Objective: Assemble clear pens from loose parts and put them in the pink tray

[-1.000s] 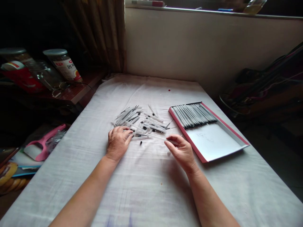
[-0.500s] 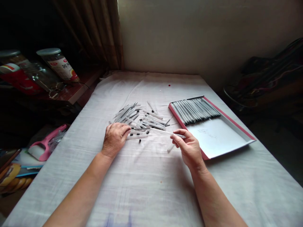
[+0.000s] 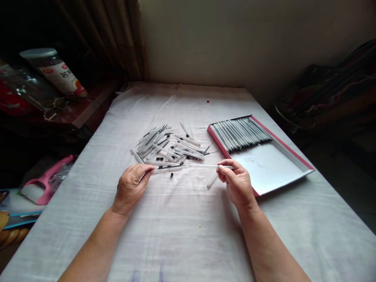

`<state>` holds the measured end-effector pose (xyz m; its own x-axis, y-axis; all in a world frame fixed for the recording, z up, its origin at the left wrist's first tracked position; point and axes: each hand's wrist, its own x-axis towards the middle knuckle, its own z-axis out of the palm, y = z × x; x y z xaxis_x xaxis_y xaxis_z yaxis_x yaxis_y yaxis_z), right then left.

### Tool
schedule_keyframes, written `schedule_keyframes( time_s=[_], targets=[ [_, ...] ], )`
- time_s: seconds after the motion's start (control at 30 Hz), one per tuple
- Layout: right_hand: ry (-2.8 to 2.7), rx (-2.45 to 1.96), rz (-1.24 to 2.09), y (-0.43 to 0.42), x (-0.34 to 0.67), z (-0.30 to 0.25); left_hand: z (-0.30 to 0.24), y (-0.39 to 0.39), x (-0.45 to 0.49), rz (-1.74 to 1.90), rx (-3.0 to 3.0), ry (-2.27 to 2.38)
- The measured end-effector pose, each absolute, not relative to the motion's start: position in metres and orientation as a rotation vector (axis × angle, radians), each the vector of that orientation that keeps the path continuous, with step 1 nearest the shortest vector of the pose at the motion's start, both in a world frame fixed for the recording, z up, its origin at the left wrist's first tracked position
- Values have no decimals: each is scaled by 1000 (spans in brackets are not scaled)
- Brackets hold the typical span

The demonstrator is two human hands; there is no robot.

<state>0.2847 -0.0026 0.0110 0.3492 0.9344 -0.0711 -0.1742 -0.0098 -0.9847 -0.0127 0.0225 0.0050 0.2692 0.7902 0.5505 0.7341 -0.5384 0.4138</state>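
A pile of clear pen barrels and loose pen parts [image 3: 169, 145] lies on the white cloth. My left hand [image 3: 131, 187] pinches one clear pen barrel [image 3: 166, 169] at its left end, just below the pile. My right hand [image 3: 236, 182] pinches a thin refill [image 3: 202, 165] by its right end. The refill's tip meets the mouth of the barrel, so both lie in one line between my hands. A single clear cap [image 3: 212, 180] rests on the cloth left of my right hand. A small black piece [image 3: 172, 175] lies under the barrel.
A pink-edged shallow tray [image 3: 273, 168] at the right holds a row of finished pens [image 3: 242, 135] at its far end. Jars [image 3: 54, 72] stand on a side table at left. A pink-handled roller [image 3: 44, 184] lies below it. A small red speck [image 3: 208, 101] sits far on the cloth.
My left hand drew back from the pile with a barrel. My right hand lifted a refill from the cloth and brought its tip to the barrel's mouth. The camera tilted down.
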Motion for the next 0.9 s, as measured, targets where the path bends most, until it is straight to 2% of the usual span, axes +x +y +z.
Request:
schedule_keyframes(
  time_s=[0.27, 0.53, 0.9],
  targets=[
    [-892, -1302, 1121, -5, 275, 14, 10, 20, -5, 1084, 2420, 1447],
    [-763, -1093, 1457, -9, 259, 14, 13, 7, 19, 1115, 1980, 1374],
    [-672, -1132, 1444, -8, 254, 14, 27, 8, 43, 935, 1571, 1229]
  ],
)
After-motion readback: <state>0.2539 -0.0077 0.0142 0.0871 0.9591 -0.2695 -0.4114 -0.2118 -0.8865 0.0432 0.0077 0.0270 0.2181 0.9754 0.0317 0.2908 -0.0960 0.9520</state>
